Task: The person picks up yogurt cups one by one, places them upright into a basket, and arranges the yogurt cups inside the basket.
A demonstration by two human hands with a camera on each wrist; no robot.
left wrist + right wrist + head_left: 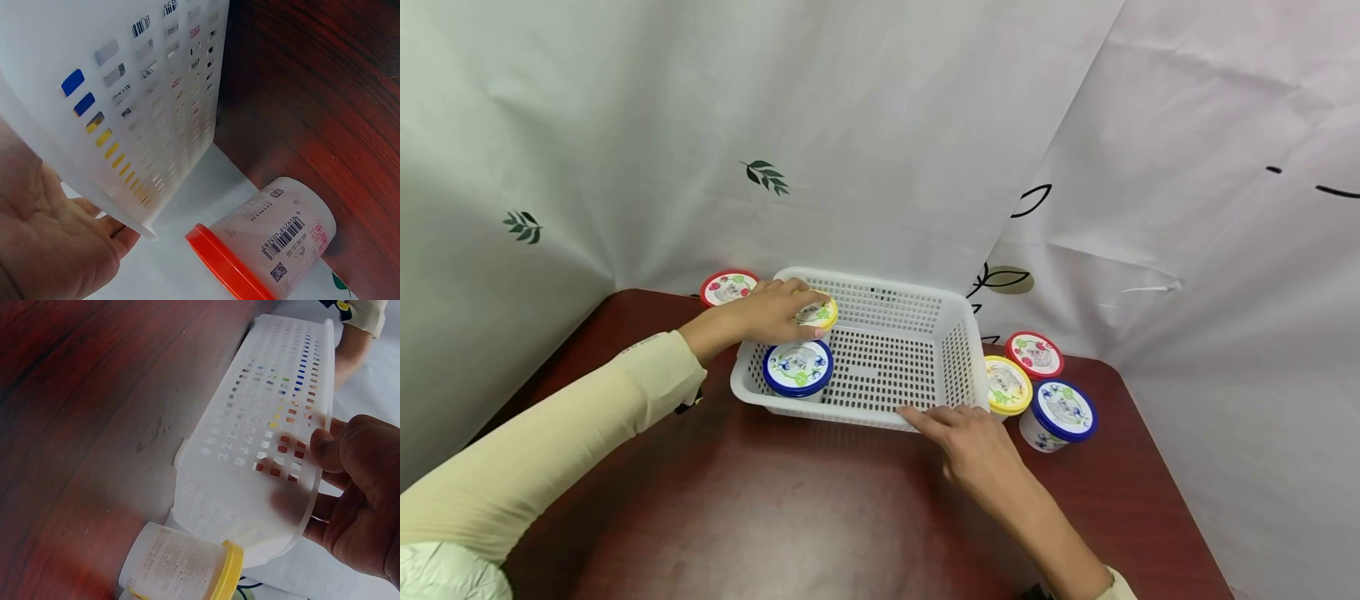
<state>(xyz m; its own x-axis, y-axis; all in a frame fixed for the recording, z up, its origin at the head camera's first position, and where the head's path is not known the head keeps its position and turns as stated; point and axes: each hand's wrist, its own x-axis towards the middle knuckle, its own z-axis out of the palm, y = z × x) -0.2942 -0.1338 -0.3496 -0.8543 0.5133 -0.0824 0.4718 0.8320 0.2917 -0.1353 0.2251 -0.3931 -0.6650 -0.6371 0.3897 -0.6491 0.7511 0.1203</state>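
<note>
Gripping the yellow-lidded tub (821,314) with your left hand (773,315).
The blue-lidded tub (799,365) sits nearer you; your right hand (972,446) pinches the basket's rim (857,416).

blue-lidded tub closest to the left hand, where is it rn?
Head view: inside the white basket, near its front-left corner. The blue-lidded tub stands just in front of the yellow-lidded tub that the left hand partly covers.

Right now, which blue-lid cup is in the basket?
The left blue-lidded cup, in the front left of the white basket; the right blue-lidded cup stands outside on the table.
</note>
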